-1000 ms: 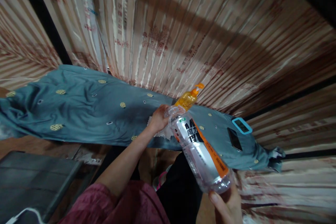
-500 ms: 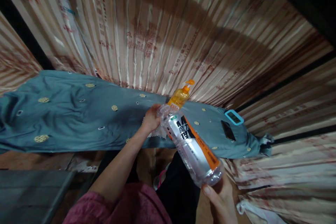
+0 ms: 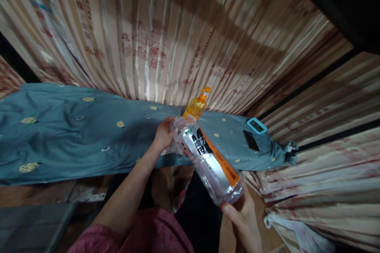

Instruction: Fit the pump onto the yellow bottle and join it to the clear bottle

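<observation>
My right hand [image 3: 242, 214] grips the base of a clear plastic bottle [image 3: 209, 160] with a silver, black and orange label, tilted with its mouth up and away from me. My left hand [image 3: 164, 134] is closed at the bottle's neck, pressing a white crumpled cloth [image 3: 172, 148] against the teal cloth-covered surface [image 3: 74, 134]. Just behind the bottle's mouth stands an orange pump bottle [image 3: 196, 106].
A black phone [image 3: 251, 141] and a small device with a teal frame [image 3: 257, 125] lie on the teal cloth at the right. Striped beige and brown curtains [image 3: 184, 35] hang behind. A white plastic bag [image 3: 297, 235] lies at the lower right.
The view has swung so everything sits slightly further left and higher. Both hands keep their hold on the bottle and the cloth.
</observation>
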A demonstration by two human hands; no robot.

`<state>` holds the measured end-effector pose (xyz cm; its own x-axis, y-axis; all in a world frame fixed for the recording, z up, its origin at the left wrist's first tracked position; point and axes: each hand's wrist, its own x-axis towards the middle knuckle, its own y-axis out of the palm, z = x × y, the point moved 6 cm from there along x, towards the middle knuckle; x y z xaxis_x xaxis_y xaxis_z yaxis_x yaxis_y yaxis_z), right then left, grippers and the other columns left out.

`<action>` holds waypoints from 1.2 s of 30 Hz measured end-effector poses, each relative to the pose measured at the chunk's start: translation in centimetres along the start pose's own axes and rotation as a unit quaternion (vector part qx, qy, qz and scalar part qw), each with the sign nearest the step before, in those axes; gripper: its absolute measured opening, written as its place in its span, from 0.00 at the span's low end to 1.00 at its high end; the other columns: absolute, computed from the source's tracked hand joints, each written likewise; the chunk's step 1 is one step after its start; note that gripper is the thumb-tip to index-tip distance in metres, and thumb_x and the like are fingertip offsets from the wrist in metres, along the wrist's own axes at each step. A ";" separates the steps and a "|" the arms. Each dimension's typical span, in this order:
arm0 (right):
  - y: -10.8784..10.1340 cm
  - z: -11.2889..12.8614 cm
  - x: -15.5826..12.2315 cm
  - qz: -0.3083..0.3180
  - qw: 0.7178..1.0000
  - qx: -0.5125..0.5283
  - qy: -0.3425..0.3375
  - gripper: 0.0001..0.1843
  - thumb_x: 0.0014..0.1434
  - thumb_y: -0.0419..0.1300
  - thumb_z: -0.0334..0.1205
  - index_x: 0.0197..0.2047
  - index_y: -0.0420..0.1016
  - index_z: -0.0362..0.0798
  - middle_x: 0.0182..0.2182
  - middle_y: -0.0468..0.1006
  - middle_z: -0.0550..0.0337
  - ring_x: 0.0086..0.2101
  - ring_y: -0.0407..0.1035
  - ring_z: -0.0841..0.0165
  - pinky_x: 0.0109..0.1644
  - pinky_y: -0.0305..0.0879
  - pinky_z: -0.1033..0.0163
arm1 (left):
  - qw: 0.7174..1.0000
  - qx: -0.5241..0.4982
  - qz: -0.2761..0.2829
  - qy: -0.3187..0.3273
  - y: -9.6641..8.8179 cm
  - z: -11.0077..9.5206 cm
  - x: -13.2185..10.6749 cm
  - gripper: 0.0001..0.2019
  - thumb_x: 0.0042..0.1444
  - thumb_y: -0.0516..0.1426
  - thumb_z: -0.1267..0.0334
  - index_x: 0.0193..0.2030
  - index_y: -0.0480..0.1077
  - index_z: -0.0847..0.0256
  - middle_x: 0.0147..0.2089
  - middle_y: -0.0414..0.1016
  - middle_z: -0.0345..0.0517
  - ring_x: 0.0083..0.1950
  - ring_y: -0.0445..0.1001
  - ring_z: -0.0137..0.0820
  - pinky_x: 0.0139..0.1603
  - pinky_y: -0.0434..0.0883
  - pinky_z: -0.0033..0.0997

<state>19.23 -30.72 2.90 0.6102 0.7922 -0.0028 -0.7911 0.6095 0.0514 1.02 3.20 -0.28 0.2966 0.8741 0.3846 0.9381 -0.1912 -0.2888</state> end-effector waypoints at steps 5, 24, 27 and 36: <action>0.8 0.7 -0.1 -0.028 0.999 0.021 0.008 0.41 0.34 0.95 0.48 0.55 0.99 0.58 0.53 1.02 0.52 0.56 0.98 0.45 0.60 0.91 0.60 | 1.000 0.009 -0.003 0.011 0.1 0.2 0.0 0.11 0.67 0.70 0.50 0.43 0.81 0.53 0.47 0.91 0.52 0.52 0.91 0.54 0.59 0.89 0.53; 0.5 -0.7 -1.7 -0.065 0.996 0.023 0.049 0.67 0.41 0.95 0.71 0.77 0.83 0.54 0.54 0.99 0.44 0.45 0.94 0.42 0.45 0.92 0.48 | 1.000 -0.028 -0.002 0.013 0.6 -0.3 -0.2 0.13 0.65 0.75 0.47 0.42 0.83 0.52 0.47 0.90 0.51 0.53 0.90 0.53 0.60 0.88 0.51; 0.3 -1.1 -1.8 -0.061 0.996 0.031 0.053 0.67 0.43 0.95 0.70 0.78 0.82 0.52 0.51 1.00 0.43 0.36 0.93 0.46 0.42 0.91 0.47 | 1.000 -0.028 -0.009 0.011 0.6 -0.3 -0.3 0.14 0.64 0.76 0.47 0.42 0.83 0.52 0.47 0.90 0.51 0.51 0.89 0.52 0.58 0.88 0.50; 0.3 -0.8 -2.1 -0.044 0.997 0.047 0.047 0.41 0.47 0.97 0.61 0.55 0.90 0.53 0.35 0.98 0.53 0.31 0.91 0.53 0.43 0.90 0.53 | 1.000 -0.014 -0.005 0.015 0.4 -1.1 -0.4 0.19 0.69 0.75 0.42 0.41 0.81 0.55 0.45 0.89 0.52 0.49 0.89 0.49 0.58 0.88 0.50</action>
<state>17.65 -32.16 2.16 0.6673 0.7375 -0.1038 -0.7243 0.6751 0.1400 1.52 2.26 0.43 0.2928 0.8622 0.4135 0.9453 -0.1959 -0.2608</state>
